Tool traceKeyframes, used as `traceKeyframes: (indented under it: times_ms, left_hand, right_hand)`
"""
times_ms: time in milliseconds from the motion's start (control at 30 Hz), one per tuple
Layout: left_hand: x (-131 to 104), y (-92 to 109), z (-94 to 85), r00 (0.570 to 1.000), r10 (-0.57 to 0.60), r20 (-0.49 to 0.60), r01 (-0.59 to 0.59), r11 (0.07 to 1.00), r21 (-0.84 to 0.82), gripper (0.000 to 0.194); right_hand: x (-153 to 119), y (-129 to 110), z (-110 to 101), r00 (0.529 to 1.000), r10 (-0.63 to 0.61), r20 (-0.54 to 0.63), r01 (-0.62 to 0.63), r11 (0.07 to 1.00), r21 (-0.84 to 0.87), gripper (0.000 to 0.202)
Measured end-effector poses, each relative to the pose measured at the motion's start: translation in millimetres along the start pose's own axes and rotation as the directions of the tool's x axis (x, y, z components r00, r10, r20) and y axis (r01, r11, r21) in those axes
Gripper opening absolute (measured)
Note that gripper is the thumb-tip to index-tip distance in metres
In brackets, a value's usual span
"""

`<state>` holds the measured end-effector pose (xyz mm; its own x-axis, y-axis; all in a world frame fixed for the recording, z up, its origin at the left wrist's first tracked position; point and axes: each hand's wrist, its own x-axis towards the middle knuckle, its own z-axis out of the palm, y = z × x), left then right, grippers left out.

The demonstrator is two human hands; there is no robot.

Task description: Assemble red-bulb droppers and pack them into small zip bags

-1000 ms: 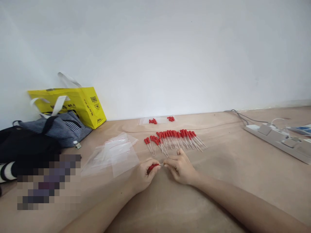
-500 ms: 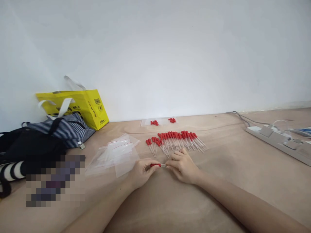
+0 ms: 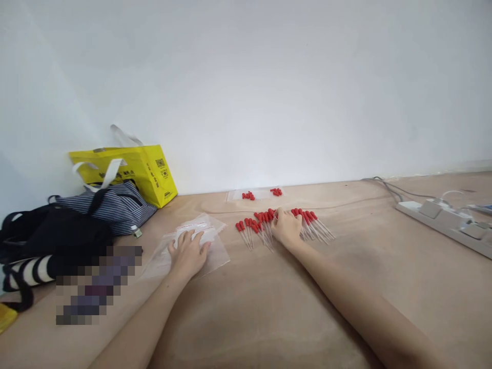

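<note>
– Red droppers, a loose row mid-surface, and the right hand is right on top of them. Is it pinching one?

– Can't tell tbh. Its fingers are bent down among the red ends and the hand itself blocks the middle of the row.

– And the left hand?

– Fingers spread, over the clear bags. It covers part of them, and they're so see-through I couldn't count them.

– What's at the back?

– Two little clumps of red bits with clear plastic around them. Too small to say if they're in it or on it.

– Anything else cut off?

– Power strip runs out of frame on the right. Far left there's a black bag, partly out of view, and a pixelated patch, so no clue what that is.

– Room?

– Plain whitish wall, brownish wood-look surface up against it. Yellow bag leans there, behind a striped one.
</note>
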<state>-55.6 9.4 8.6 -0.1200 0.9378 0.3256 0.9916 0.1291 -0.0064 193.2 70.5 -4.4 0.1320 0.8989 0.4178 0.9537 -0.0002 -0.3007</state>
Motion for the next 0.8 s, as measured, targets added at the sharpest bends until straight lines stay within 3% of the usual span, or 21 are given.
traceKeyframes:
  times_ms: [167, 333, 567, 700, 800]
  left_hand:
    - [11.7, -16.6, 11.8, 0.996, -0.050, 0.069, 0.062, 0.980, -0.188, 0.040]
    - [15.0, -19.2, 13.6, 0.993, -0.113, -0.013, 0.105, 0.952, -0.288, 0.044]
    - [21.3, -23.5, 9.5, 0.983, -0.163, -0.088, 0.095, 0.851, -0.516, 0.027]
    - [22.9, -16.5, 1.3, 0.989, -0.122, -0.088, 0.036, 0.759, -0.650, 0.028]
    - [12.0, 4.7, -5.9, 0.999, 0.021, -0.043, -0.047, 0.653, -0.756, 0.031]
  right_hand:
    - [-6.3, -1.5, 6.2, 0.999, -0.048, 0.020, 0.049, 0.998, -0.044, 0.018]
    - [-6.9, 1.2, 10.3, 0.997, -0.076, -0.006, 0.076, 0.997, -0.022, 0.017]
    - [-20.2, 16.0, 2.7, 0.972, -0.185, -0.148, 0.193, 0.980, 0.039, 0.019]
    - [-38.9, 33.7, -6.6, 0.936, -0.299, -0.185, 0.327, 0.933, 0.149, 0.015]
    - [-55.2, 43.3, -15.4, 0.888, -0.441, -0.133, 0.460, 0.827, 0.325, 0.011]
